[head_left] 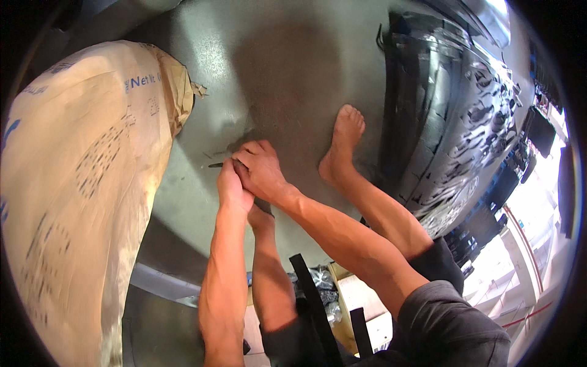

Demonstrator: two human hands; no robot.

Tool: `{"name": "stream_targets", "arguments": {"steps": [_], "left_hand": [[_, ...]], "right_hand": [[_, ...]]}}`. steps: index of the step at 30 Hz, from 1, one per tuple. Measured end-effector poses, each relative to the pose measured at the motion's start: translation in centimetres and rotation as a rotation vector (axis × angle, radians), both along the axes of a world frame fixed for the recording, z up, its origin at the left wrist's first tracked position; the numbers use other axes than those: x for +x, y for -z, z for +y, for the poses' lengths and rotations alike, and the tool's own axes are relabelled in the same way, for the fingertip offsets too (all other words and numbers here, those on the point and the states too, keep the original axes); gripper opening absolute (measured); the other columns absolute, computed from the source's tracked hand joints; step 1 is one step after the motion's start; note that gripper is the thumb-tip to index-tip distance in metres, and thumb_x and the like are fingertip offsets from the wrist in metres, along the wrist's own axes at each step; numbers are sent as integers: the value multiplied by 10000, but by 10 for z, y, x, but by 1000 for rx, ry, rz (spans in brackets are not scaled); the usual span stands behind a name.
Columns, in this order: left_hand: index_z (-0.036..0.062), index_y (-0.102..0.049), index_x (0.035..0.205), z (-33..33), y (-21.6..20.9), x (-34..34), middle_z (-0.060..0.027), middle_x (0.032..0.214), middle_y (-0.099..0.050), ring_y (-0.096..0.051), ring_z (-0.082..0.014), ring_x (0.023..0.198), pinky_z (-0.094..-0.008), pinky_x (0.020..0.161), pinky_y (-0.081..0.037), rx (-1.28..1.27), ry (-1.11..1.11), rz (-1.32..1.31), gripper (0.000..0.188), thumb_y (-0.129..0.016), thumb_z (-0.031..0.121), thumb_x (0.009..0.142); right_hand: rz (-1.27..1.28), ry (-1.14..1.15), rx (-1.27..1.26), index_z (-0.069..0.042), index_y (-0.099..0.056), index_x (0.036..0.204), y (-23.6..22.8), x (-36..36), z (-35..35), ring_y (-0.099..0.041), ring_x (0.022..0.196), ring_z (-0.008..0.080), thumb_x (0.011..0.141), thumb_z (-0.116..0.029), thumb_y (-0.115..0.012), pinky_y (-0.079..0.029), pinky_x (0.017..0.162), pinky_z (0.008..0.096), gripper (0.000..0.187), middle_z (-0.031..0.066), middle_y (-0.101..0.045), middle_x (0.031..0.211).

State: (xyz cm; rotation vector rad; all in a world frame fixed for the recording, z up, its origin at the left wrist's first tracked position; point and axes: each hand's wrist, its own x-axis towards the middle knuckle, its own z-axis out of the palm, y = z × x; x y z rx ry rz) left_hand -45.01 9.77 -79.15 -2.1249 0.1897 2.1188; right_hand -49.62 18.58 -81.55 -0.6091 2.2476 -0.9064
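My left hand [231, 186] and my right hand [262, 169] are closed and pressed together low over the grey floor, between my bare legs. From the left side of the joined fingers pokes a thin dark piece [215, 165] with a narrow tip. Its rest is hidden inside my grip, so its kind does not show. My right fingers lie across the top of the left ones. A few small dark scraps [214, 154] appear on the floor just beyond the hands.
A large brown paper sack [92, 165] with printing fills the left side. On the right stands a bulky black plastic-wrapped bundle [422, 104], beside my bare foot [348, 131]. Beneath me is a cardboard box [347, 293] with clear plastic bags. Dark items hang along the far right.
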Motion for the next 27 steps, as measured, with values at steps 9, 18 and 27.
{"name": "stream_targets", "arguments": {"steps": [9, 18, 27], "left_hand": [[51, -624, 1180, 7, -356, 31, -49, 1212, -605, -584, -167, 1121, -349, 994, -502, -688, 287, 29, 349, -423, 336, 1152], [-24, -625, 1269, -223, -568, 27, -121, 1252, -628, -602, -199, 1162, -384, 1065, -476, -1515, 231, 12, 446, -433, 364, 1164], [-34, -627, 1367, -82, -457, 152, -178, 1255, -696, -676, -293, 1168, -421, 995, -572, -1335, 858, 82, 434, -574, 296, 1089]], "right_hand": [[27, -35, -356, -178, -753, 1060, -335, -9, -32, -568, 982, 293, 770, -185, -832, -454, 928, 454, 300, 8, -643, 1046], [371, 87, -1392, -100, -592, 729, -541, 7, -289, -526, 885, 321, 775, -301, -706, -411, 786, 473, 236, 110, -603, 976], [-26, 65, -752, -82, -722, 1180, -395, 13, -82, -653, 1075, 368, 832, -32, -724, -548, 920, 472, 351, 135, -686, 1086]]}}
